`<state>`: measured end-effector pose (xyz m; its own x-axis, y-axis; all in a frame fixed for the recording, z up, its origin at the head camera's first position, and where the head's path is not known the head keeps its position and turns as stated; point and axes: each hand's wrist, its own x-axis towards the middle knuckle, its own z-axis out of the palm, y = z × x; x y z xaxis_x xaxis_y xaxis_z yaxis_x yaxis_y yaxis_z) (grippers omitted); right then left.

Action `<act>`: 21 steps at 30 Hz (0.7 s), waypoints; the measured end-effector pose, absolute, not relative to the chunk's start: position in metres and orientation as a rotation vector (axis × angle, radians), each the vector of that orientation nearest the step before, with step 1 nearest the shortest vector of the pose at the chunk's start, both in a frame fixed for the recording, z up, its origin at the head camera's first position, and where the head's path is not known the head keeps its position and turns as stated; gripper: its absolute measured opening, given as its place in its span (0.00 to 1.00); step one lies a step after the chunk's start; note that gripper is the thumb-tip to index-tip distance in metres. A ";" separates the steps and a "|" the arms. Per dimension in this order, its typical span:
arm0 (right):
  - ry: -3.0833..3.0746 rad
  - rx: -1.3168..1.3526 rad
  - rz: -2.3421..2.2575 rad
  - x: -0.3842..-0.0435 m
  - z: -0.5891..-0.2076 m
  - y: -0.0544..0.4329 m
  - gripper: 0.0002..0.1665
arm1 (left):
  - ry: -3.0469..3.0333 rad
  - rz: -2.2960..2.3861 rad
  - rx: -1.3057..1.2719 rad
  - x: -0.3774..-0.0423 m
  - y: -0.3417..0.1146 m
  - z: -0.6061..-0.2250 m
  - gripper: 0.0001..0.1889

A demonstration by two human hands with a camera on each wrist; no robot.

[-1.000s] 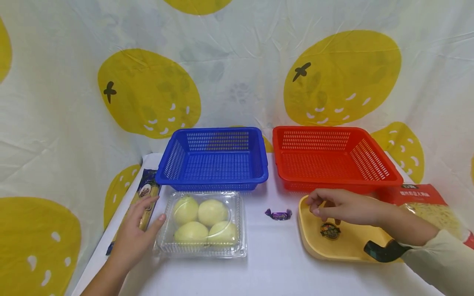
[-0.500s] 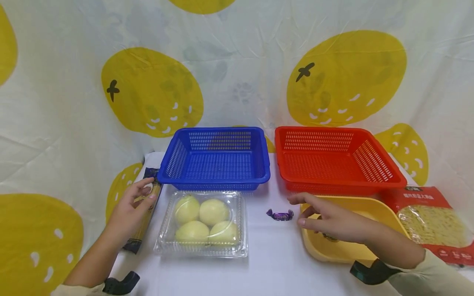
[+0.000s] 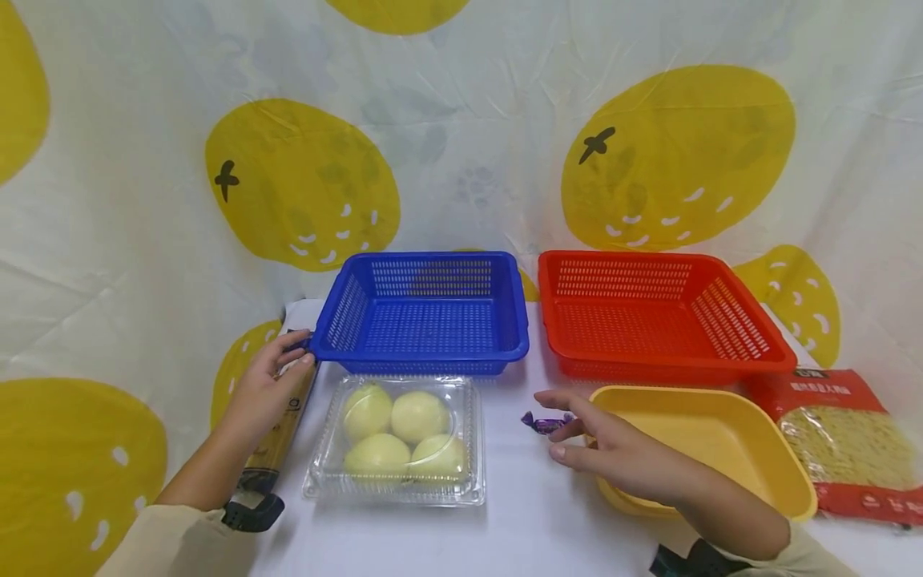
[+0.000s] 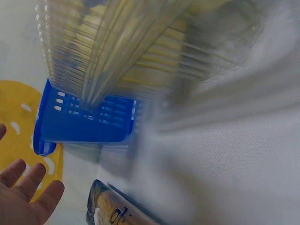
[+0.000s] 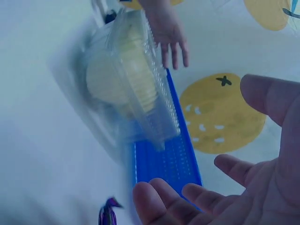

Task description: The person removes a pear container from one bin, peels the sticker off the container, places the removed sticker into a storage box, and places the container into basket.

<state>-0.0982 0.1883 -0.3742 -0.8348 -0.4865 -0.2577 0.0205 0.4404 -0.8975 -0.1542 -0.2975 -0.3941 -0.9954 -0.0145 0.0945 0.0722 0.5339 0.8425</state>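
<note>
My left hand, fingers loosely bent, hovers over a long, narrow dark-and-yellow packet, partly hiding it. Its fingertips come right up to the left corner of the blue basket. In the left wrist view, lettering shows on the packet. Over the near left corner of the yellow tray, my right hand has its fingers spread and nothing in its grip. The fingers overlap the right end of a purple wrapped candy. A clear lidded box holding several pale yellow round fruits stands between my hands.
A red basket stands right of the blue one. In front of it is the yellow tray, partly behind my right forearm. A red bag of pasta lies at the far right. A fruit-print cloth hangs behind the table.
My left hand has moved forward along the packet, away from the fruit box. My right hand has moved left and nearer from over the yellow tray to the candy.
</note>
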 end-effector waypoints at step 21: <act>2.108 -0.179 -1.838 -0.102 -0.430 0.091 0.42 | -2.588 -1.737 -0.025 -0.201 -0.289 -0.427 0.30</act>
<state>-0.1020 0.0913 -0.4297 -0.9351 -0.3116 -0.1689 0.1248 0.1566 -0.9798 -0.2008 -0.2889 -0.4268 -0.9996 0.0000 0.0294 0.0272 0.3789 0.9250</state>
